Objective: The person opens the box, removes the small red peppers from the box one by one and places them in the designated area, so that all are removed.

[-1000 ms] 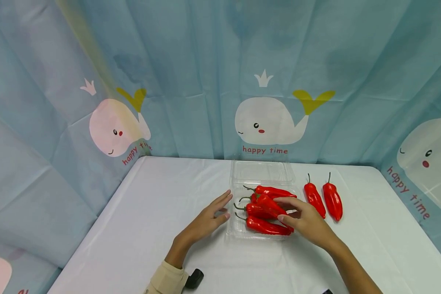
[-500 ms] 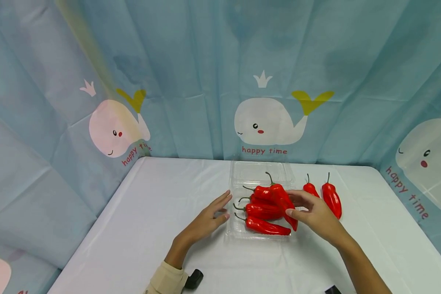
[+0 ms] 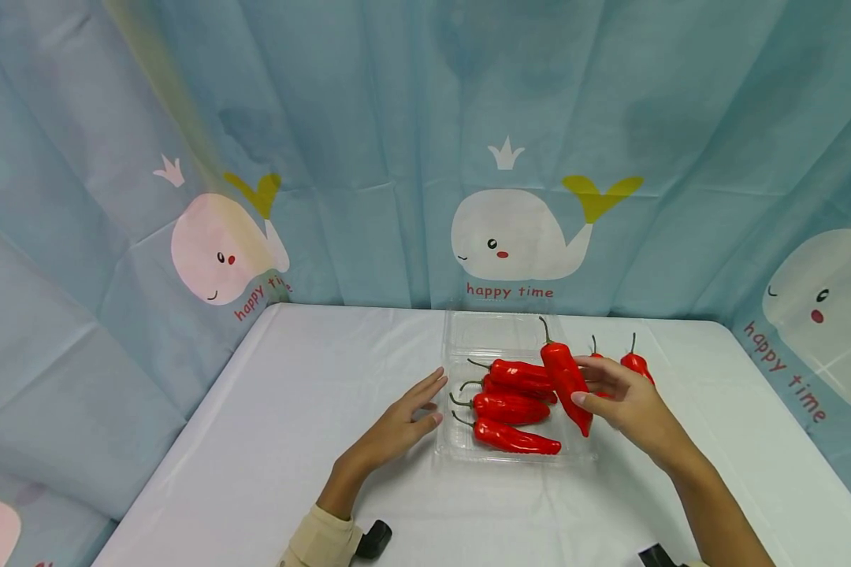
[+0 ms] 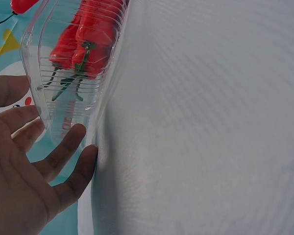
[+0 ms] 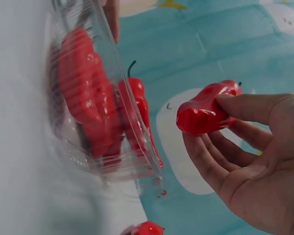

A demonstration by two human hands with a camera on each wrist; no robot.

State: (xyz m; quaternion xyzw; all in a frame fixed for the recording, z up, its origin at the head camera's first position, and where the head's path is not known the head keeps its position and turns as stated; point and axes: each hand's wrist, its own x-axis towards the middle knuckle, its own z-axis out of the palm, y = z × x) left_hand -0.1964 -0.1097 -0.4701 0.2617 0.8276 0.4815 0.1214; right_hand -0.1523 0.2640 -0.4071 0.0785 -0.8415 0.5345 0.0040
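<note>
From the head view we count four peppers (image 3: 512,398) lying in the clear tray (image 3: 454,445), two peppers on the desk (image 3: 312,409) behind our right hand (image 3: 627,405), and one lifted pepper (image 3: 566,378) pinched in that hand's grip above the tray's right edge. Our left hand (image 3: 397,429) rests flat, fingers straight, at the tray's left wall; bare desk spreads leftward.

At the left wrist, fingertips (image 4: 81,132) touch the tray wall (image 4: 68,88).

At the right wrist, thumb and fingers (image 5: 245,110) clasp the pepper (image 5: 206,110).

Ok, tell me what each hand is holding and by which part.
The right hand pinches a red pepper near its lower, pointed end. The left hand holds nothing; its fingers touch the clear tray.
</note>
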